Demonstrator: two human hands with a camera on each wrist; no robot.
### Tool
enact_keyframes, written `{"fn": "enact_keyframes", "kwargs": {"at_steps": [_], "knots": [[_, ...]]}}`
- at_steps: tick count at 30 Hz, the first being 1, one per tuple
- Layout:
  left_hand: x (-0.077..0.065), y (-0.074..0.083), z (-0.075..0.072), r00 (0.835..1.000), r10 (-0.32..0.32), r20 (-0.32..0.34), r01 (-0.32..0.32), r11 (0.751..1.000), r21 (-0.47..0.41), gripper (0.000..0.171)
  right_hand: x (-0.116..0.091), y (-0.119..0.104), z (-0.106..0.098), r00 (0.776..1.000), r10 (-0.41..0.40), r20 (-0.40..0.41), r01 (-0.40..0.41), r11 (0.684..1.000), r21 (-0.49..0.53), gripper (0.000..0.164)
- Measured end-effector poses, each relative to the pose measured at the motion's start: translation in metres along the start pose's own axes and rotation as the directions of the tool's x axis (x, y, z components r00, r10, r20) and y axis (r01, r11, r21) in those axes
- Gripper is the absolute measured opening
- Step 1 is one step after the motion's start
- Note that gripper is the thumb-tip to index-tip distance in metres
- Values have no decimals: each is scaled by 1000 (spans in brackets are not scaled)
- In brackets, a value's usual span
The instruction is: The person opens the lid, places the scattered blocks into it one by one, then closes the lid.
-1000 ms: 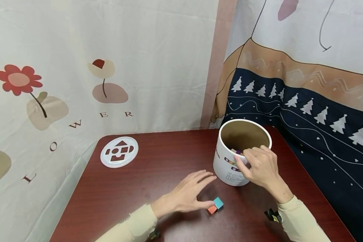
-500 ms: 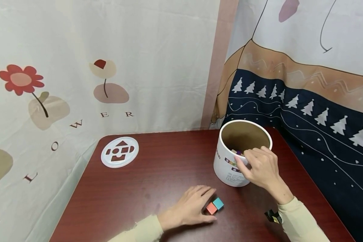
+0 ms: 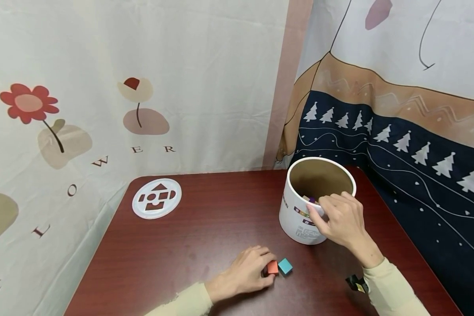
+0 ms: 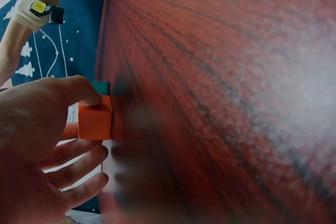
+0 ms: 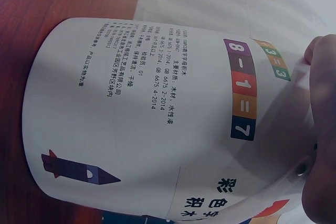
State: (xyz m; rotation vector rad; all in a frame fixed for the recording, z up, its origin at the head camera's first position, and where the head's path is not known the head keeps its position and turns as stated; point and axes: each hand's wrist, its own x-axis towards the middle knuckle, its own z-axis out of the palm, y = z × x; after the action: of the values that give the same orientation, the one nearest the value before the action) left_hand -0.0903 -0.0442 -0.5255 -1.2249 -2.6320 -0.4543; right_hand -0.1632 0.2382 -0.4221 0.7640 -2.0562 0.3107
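My left hand (image 3: 245,271) rests low over the table, pinching an orange cube block (image 3: 273,267) between thumb and fingers. In the left wrist view the thumb lies against the orange block's upper side, while the other fingers spread below. Just right of it sits a teal cube block (image 3: 285,267), mostly hidden behind the orange one in the left wrist view. With my right hand (image 3: 341,219) I grip the near rim of a white bucket (image 3: 294,217), which stands upright. Several small blocks (image 3: 310,199) show partly inside; the rest are hidden by the wall. Printed text and number tiles cover the bucket's side (image 5: 131,108).
A white round plate with cut-out shapes (image 3: 138,208) lies at the table's far left. The dark red wooden table (image 3: 205,210) meets a printed white curtain (image 3: 205,87) behind and a navy tree-patterned cloth (image 3: 403,193) on the right.
My left hand has come down and back to the blocks and taken hold of the orange block, shifting it left, apart from the teal one. The right hand and bucket stay put.
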Motion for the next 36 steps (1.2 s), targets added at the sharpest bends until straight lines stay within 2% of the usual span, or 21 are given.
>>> {"fn": "enact_keyframes", "kwargs": {"at_steps": [5,12,20,28,36], "knots": [[-1,-2,1,1000,11,-23,-13,999,-51,36,1,0,0,1000,-1,-3,1,1000,5,46],[-1,-6,-2,999,-25,-23,23,996,-82,35,2,0,0,1000,-8,-19,8,1000,7,45],[8,-17,-11,991,-14,-136,-4,991,-131,32,1,0,0,1000,-9,-28,9,1000,9,44],[25,-29,-37,969,-49,-243,14,990,-143,32,8,-4,-2,996,-35,-77,37,999,20,43],[46,-43,-69,932,-57,-359,2,989,-150,25,10,-6,-5,997,-35,-70,36,999,22,42]]}}
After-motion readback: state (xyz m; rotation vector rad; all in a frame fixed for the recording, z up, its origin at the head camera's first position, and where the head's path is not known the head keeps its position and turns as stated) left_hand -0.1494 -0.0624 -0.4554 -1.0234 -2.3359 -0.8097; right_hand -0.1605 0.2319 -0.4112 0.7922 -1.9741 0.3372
